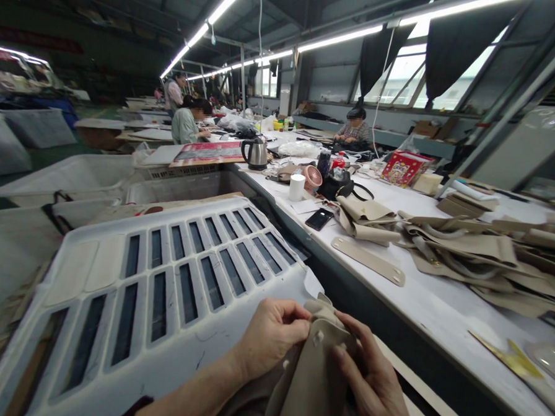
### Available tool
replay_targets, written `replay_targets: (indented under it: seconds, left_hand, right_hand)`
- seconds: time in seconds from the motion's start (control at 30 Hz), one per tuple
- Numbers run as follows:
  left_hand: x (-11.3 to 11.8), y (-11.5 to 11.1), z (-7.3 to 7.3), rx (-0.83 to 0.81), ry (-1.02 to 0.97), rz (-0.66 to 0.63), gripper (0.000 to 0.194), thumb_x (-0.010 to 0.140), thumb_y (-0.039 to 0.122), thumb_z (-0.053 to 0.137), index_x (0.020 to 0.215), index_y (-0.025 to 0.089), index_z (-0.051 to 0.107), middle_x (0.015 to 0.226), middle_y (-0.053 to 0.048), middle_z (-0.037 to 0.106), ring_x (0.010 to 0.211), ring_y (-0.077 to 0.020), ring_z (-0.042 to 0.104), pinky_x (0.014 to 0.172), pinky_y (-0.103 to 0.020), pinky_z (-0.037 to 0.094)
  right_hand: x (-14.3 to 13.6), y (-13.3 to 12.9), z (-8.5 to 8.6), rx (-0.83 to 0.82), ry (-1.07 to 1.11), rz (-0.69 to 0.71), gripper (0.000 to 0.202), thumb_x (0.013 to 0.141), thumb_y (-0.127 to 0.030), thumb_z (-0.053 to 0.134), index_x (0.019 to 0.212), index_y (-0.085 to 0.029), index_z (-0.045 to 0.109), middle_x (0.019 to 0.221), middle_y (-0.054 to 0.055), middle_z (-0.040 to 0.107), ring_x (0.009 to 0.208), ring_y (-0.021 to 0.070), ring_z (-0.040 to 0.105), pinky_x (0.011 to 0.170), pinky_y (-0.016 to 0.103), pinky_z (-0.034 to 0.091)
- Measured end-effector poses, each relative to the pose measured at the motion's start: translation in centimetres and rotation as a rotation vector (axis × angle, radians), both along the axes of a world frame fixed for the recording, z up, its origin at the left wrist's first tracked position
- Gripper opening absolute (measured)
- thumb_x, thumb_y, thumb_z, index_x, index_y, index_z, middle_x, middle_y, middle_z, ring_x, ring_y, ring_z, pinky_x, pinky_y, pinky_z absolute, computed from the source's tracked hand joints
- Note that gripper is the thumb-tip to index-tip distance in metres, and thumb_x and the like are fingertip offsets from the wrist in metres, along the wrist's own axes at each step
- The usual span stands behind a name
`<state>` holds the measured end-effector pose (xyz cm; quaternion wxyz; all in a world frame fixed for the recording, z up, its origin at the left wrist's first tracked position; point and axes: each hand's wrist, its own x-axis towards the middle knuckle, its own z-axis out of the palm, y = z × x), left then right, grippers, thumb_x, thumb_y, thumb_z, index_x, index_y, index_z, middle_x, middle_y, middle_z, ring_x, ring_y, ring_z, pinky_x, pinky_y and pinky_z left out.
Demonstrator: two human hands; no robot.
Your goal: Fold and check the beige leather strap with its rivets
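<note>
Strap was held in both hands at bottom centre, between rack and table. Left hand: nearly closed, strap's far end pinched between thumb and index, other fingers curled in. Right hand: half open, fingers bent over the strap's far right edge, thumb laid near its face. Strap was thus gripped from both sides.

Rack was set left of the hands; two rows of slots were seen, dark below. Bins were parked beyond it on the left; contents could not be made out. Kettle was stood upright on the table's far left edge; its inside was hidden.

Strap's long axis was run away from the wearer, from the view's bottom edge up and slightly right. Rounded end was pointed forward, pale patch near it; near end was cut off by the frame.

Strip was laid flat on the table, long axis roughly along the edge. Phone was placed just past it, pile of beige parts to the right. Fan was set farther back, beside a white roll. Co-workers were seated well beyond.
</note>
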<state>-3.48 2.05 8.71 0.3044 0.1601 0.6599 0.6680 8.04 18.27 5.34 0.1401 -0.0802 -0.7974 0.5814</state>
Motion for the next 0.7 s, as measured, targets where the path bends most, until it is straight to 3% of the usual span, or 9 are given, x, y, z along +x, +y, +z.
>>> replay_targets:
  seconds: [0.23,0.37,0.43,0.5,0.6,0.7]
  left_hand:
    - [1.8,1.3,-1.6,0.041,0.023,0.133,0.018,0.077,0.031,0.062,0.071,0.014,0.062,0.061,0.002,0.057,0.056,-0.0098,0.045,0.051,-0.020,0.034]
    - [1.9,2.1,-3.2,0.154,-0.033,0.105,0.017,0.082,0.032,0.063,0.076,0.015,0.061,0.065,0.002,0.056,0.059,-0.0093,0.045,0.055,-0.019,0.037]
    - [1.9,2.6,-3.9,0.314,-0.094,0.095,0.014,0.082,0.031,0.063,0.082,0.017,0.060,0.074,0.001,0.060,0.066,-0.0108,0.051,0.063,-0.020,0.042]
    - [1.9,3.2,-4.4,0.454,-0.111,0.077,0.013,0.084,0.028,0.062,0.093,0.019,0.062,0.098,-0.003,0.065,0.086,-0.0160,0.059,0.077,-0.024,0.047]
    - [1.9,3.9,-5.0,0.462,-0.115,0.000,0.028,0.087,0.029,0.056,0.112,0.018,0.064,0.135,-0.009,0.053,0.115,-0.0246,0.054,0.095,-0.030,0.044]
    - [1.8,4.0,-5.6,0.480,-0.228,-0.099,0.042,0.096,0.043,0.042,0.126,0.018,0.056,0.132,-0.013,0.056,0.111,-0.0267,0.057,0.093,-0.035,0.046]
  right_hand:
    - [0.3,0.6,-0.1,0.027,-0.052,0.003,0.037,0.095,-0.042,0.054,0.129,-0.028,0.049,0.125,0.006,0.061,0.103,0.0227,0.062,0.083,0.026,0.052]
    - [0.3,1.0,-0.3,-0.023,-0.054,-0.004,0.036,0.095,-0.043,0.055,0.127,-0.028,0.049,0.123,0.004,0.060,0.106,0.0213,0.060,0.086,0.025,0.048]
    - [0.3,1.1,-0.4,-0.065,-0.053,0.003,0.035,0.095,-0.043,0.055,0.126,-0.028,0.048,0.119,0.003,0.061,0.107,0.0211,0.059,0.086,0.024,0.047]
    - [0.3,1.2,-0.4,-0.106,-0.060,0.012,0.035,0.095,-0.043,0.054,0.125,-0.027,0.048,0.113,0.003,0.062,0.103,0.0206,0.059,0.082,0.024,0.047]
    - [0.1,1.3,-0.2,-0.148,-0.060,0.015,0.034,0.095,-0.043,0.054,0.124,-0.025,0.050,0.110,0.004,0.063,0.099,0.0208,0.059,0.080,0.026,0.047]
    - [-0.3,1.1,-0.2,-0.157,-0.042,0.012,0.035,0.094,-0.040,0.054,0.125,-0.024,0.051,0.110,0.005,0.064,0.095,0.0212,0.061,0.080,0.028,0.048]
